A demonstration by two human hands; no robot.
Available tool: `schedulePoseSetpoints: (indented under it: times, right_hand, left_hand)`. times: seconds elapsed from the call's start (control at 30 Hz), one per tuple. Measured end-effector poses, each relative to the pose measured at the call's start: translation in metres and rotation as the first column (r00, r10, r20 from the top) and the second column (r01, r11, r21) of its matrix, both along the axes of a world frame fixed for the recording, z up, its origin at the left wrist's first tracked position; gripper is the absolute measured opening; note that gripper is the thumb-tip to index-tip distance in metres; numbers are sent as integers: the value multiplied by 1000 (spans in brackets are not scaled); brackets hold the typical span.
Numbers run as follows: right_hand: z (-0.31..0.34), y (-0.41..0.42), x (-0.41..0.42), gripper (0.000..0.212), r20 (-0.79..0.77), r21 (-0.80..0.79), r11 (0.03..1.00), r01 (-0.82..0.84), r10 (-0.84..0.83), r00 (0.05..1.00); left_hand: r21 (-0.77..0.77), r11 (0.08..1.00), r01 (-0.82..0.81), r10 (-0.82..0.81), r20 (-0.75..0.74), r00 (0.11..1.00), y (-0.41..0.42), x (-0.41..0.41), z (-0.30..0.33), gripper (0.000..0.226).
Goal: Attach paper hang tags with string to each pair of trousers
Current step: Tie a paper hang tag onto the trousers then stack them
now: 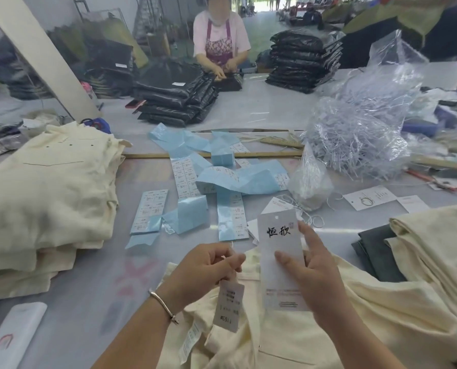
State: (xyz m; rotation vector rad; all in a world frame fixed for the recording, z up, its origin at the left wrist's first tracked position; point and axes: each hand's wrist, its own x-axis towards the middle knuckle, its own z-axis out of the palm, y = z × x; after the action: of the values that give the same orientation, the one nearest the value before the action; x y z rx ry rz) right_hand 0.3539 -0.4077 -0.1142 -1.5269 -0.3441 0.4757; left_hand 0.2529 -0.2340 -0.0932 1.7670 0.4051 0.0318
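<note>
Head view: sticker strips [222, 179] beyond both hands [262, 265].

Single wide-angle head-worn view, looking forward and down from above the wearer's own forearms, hands [262, 270] close at lower centre, table [248, 113] stretching away ahead, far side and room beyond at top, edges bowed
</note>
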Motion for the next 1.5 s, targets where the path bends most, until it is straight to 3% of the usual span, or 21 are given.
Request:
schedulePoseSetpoints:
  times: [0.07, 0.17, 0.27, 0.4, 0.7, 1.03, 1.2, 1.37, 1.5]
  right_hand:
    - [1, -6, 3, 75, 56, -27, 1000, 15, -13, 998]
    - [4, -7, 1, 49, 65, -22, 998, -56, 58, 996]
    - [8, -5, -4, 50, -23, -28, 974, -223, 223, 975]
    - [17, -9, -3, 83, -130, 37, 896, -442, 443, 887]
    - [31, -15, -14, 84, -29, 95, 780, -618, 623, 782]
    - [38, -25, -20, 87, -7, 196, 764, -615, 628, 778]
    - [37, -25, -25, 86, -11, 275, 744, -609, 636, 772]
    - [36, -22, -26, 81, -15, 286, 783, -553, 580, 814]
    - [35, -18, -26, 82, -12, 314, 785, -534, 565, 825]
  left_hand:
    - [-50, 997, -56, 58, 30, 998, 1, -6, 4, 26]
    - [-44, 997, -64, 68, 83, 994, -1, -15, 11, 21]
    - [6, 999, -41, 40, 149, 988, -8, -19, 18, 46]
    - [99, 995, -19, -3, 214, 977, -15, -21, 29, 60]
    - [382, 924, 10, -106, 231, 967, -31, -20, 43, 70]
    - [545, 838, -25, -164, 296, 941, -46, -19, 44, 71]
    - [674, 732, -95, -170, 316, 933, -51, -20, 45, 68]
    - [731, 668, -142, -154, 322, 934, -54, -21, 50, 62]
    - [817, 522, -245, -123, 357, 926, -52, -24, 49, 63]
